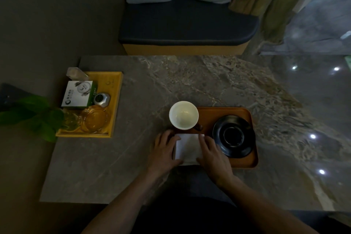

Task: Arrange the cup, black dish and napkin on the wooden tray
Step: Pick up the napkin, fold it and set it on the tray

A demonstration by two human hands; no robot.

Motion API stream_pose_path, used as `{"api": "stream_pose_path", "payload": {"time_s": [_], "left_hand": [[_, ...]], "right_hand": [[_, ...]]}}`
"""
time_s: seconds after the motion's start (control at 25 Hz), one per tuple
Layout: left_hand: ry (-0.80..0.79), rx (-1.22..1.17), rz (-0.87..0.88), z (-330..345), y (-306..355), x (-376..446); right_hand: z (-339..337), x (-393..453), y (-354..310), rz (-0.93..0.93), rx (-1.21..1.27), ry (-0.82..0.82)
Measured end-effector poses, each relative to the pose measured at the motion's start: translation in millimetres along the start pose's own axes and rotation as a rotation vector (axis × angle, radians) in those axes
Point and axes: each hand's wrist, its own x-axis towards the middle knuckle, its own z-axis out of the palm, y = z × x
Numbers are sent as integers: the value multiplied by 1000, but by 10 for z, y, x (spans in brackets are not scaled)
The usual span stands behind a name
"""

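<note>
Low centre of the frame, left hand [164, 151] and right hand [212, 155] lie flat, grip released, squaring the folded white paper napkin [188, 148] on the brown wooden tray [247, 163]; next, probably straightening it beside the black round dish [234, 136].

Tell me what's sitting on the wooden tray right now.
On the wooden tray: white cup, black dish, white napkin under both hands, left and right. The tray's near-left corner is covered.
</note>
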Motion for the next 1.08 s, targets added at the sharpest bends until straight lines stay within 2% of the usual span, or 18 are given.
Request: {"api": "stream_pose_path", "payload": {"time_s": [0.16,0.28,0.68,1.08], "left_hand": [[-79,194,240,-139,-173,127],[-79,306,301,-126,-218,164],[-64,283,251,-16,-244,65],[-157,216,189,-50,-231,51]], "right_hand": [[-18,25,40,-187,-171,-37],[-31,100,64,-191,-220,-69],[-7,203,112,-232,-248,-62],[-23,172,124,-210,-265,-94]]}}
